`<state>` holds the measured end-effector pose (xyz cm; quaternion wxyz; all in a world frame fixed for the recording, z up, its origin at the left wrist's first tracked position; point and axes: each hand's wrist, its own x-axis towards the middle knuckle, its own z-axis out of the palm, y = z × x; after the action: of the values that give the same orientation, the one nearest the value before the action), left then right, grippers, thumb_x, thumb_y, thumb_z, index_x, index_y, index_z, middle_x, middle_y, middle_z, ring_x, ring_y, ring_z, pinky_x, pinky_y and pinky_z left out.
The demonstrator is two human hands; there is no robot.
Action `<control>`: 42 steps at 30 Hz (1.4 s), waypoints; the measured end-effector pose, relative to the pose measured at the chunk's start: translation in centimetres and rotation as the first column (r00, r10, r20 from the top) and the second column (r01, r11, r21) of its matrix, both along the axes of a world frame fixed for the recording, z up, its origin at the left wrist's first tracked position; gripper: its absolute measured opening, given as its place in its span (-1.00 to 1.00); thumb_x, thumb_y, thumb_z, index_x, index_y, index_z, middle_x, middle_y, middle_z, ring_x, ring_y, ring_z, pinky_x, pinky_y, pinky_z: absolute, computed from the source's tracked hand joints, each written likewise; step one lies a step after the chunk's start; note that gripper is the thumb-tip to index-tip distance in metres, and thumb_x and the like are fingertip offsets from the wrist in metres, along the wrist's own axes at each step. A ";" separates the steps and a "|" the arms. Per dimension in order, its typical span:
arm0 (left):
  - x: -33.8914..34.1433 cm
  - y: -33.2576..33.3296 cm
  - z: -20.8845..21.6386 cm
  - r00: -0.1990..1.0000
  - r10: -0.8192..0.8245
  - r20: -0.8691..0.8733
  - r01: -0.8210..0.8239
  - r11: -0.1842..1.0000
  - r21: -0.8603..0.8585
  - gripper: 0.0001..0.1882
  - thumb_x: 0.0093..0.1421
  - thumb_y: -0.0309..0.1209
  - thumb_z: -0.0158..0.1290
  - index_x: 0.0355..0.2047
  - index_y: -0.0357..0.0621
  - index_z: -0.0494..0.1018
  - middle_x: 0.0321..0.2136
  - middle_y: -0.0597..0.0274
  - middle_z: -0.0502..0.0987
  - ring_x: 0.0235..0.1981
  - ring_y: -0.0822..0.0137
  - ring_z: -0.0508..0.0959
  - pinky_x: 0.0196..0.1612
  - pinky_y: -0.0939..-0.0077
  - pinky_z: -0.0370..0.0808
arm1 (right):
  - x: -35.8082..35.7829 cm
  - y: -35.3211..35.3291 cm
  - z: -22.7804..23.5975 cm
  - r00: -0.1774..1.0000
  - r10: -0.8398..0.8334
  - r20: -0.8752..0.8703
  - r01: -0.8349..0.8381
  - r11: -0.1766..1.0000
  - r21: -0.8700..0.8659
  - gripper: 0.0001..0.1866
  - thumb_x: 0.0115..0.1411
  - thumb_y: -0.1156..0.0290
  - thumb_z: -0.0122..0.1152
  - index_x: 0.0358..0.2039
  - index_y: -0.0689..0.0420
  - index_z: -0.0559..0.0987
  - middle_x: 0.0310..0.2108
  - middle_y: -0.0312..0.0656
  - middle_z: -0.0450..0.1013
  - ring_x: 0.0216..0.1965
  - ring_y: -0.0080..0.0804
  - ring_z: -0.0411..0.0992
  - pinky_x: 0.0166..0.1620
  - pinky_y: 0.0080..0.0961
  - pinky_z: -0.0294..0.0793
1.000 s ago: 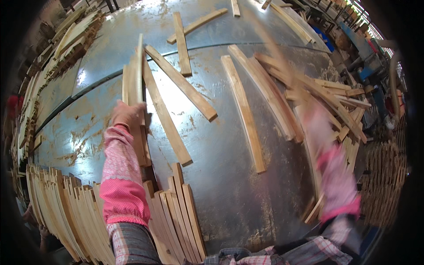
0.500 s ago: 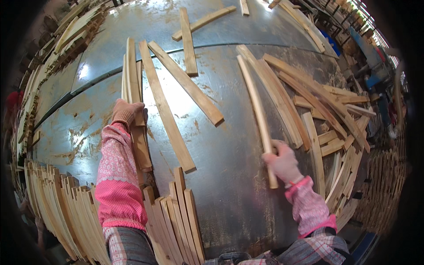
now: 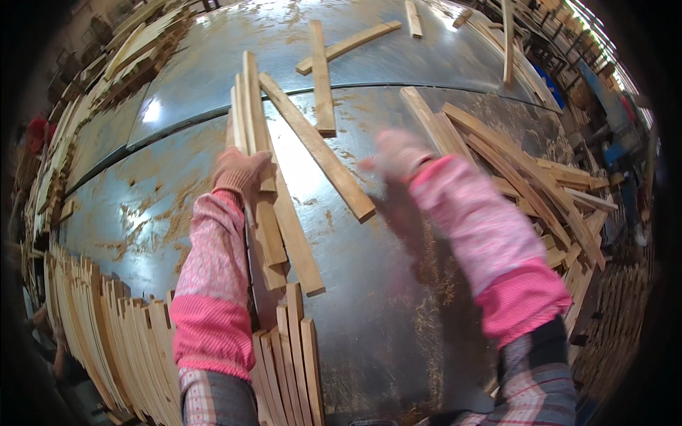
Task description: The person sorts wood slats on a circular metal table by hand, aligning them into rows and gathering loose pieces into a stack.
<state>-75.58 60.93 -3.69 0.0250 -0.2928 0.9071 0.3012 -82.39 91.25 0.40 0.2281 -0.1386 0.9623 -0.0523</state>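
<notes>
My left hand [image 3: 241, 169], in a pinkish knit glove, is closed round a bundle of pale wooden strips [image 3: 271, 231] on the metal table. One longer strip [image 3: 297, 245] lies along the bundle's right side, partly hidden by it. My right hand [image 3: 402, 153], also gloved, is over the table and blurred by motion. Its fingers look stretched out with the thumb apart, and no strip shows in it. Between my hands a wooden strip [image 3: 320, 149] lies slantwise, nearest to the right hand's thumb. Behind it, another strip [image 3: 322, 78] rests across a slanting one [image 3: 355, 46].
A loose heap of strips [image 3: 522, 167] covers the right side, partly behind my right sleeve. Upright strips [image 3: 117, 330] stand packed along the near left edge. More stacked wood [image 3: 131, 67] lines the far left. Sawdust patches and a seam mark the metal table [image 3: 383, 284].
My right hand has left the rounded strip and moved up and left. That strip is gone from its place; one now shows at the far right. The left-hand bundle now adjoins the long strip.
</notes>
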 end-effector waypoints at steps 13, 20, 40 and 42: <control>-0.1 -0.5 -0.2 0.986 0.041 0.164 -0.023 0.994 -0.111 -0.21 -0.03 0.04 0.28 0.08 -0.27 0.41 -0.06 -0.11 0.59 -0.07 0.01 0.63 0.01 0.19 0.57 | 7.9 2.7 2.6 0.891 -0.167 0.421 0.453 0.313 -0.835 -0.45 0.09 0.45 0.24 0.09 0.47 0.46 -0.26 0.02 0.53 -0.29 -0.36 0.53 -0.29 -0.50 0.56; -3.2 -0.6 2.0 0.976 0.086 0.201 -0.077 0.996 -0.053 -0.04 -0.14 0.15 0.30 0.15 -0.28 0.38 0.03 -0.22 0.53 0.02 -0.04 0.59 0.05 0.16 0.55 | -8.9 -0.3 5.0 0.870 -0.492 0.029 0.393 0.657 -0.644 -0.72 0.13 0.40 0.23 -0.17 0.28 0.59 -0.52 -0.19 0.42 -0.59 -0.42 0.41 -0.52 -0.44 0.45; 5.0 31.1 -6.5 0.965 0.152 -0.213 0.157 0.315 0.936 -0.34 0.01 -0.26 0.36 0.01 -0.38 0.32 -0.23 0.03 0.61 -0.32 0.26 0.64 -0.29 0.40 0.60 | 24.4 23.6 9.7 0.973 -0.216 0.074 0.228 0.940 -0.254 -0.31 0.08 0.29 0.26 0.24 0.23 0.39 -0.24 0.08 0.55 -0.15 -0.10 0.55 -0.04 -0.26 0.53; 10.6 33.5 -6.3 0.982 0.140 -0.123 0.065 0.362 0.930 -0.37 0.03 -0.34 0.33 0.03 -0.30 0.29 -0.23 0.08 0.60 -0.32 0.29 0.61 -0.28 0.43 0.60 | 30.8 25.3 8.9 0.981 -0.191 0.028 0.192 0.948 -0.253 -0.28 0.05 0.29 0.27 0.25 0.25 0.38 -0.09 0.13 0.49 -0.08 0.10 0.49 0.00 -0.25 0.53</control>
<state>-65.00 94.45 -9.97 0.0963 -0.2196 0.5697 0.7861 -51.62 116.56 9.31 0.2041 -0.0728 0.9561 -0.1974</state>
